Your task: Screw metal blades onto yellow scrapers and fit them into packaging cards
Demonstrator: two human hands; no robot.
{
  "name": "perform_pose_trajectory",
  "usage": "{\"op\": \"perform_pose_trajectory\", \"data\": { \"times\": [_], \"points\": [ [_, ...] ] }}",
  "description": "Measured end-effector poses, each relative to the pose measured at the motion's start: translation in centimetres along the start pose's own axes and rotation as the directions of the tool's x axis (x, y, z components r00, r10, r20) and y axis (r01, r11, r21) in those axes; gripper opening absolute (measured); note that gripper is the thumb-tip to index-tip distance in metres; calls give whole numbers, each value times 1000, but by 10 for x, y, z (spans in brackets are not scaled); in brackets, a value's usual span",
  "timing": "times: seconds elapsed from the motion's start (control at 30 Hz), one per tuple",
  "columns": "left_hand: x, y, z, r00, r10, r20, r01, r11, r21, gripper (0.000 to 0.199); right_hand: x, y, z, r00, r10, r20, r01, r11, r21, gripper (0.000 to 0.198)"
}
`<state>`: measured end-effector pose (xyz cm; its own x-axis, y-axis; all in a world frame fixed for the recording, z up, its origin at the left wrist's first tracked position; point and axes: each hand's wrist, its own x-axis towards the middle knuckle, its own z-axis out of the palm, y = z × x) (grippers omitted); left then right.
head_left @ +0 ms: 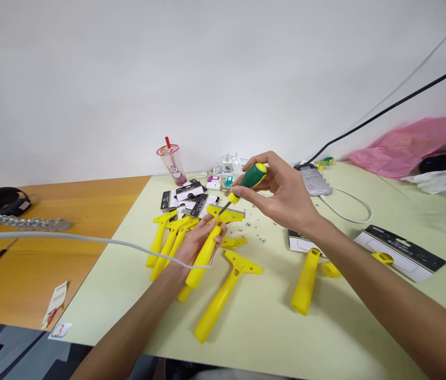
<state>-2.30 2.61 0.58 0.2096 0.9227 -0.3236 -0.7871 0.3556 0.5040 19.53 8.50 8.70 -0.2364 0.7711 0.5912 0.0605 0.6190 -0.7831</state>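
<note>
One cup (170,160), pink liquid (181,181) inside

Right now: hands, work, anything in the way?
Left hand gripping yellow T-shaped plastic scraper. Right hand holding green-and-yellow screwdriver, tip at scraper's head. Thin pale cable crossing in front of left wrist.

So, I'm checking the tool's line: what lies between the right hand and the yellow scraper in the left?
The screwdriver: the right hand grips its handle, and its shaft slants down to the yellow scraper in the head view.
</note>
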Motion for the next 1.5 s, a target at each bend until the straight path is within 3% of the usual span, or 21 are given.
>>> {"op": "perform_pose_trajectory", "data": {
  "times": [0.23, 0.77, 1.5],
  "points": [
    [5, 0, -3, 998, -8, -63, 7, 1000, -20, 31, 0, -3, -1, 1000, 15, 17, -15, 1000, 21, 58],
    [6, -3, -9, 1000, 5, -30, -3, 998, 58, 50, -1, -5, 1, 998, 53, 45, -57, 995, 80, 58],
    [4, -1, 0, 999, -27, -27, 28, 998, 55, 37, -1, 0, 0, 996, 69, 60, -73, 995, 64, 61]
  ]
}}
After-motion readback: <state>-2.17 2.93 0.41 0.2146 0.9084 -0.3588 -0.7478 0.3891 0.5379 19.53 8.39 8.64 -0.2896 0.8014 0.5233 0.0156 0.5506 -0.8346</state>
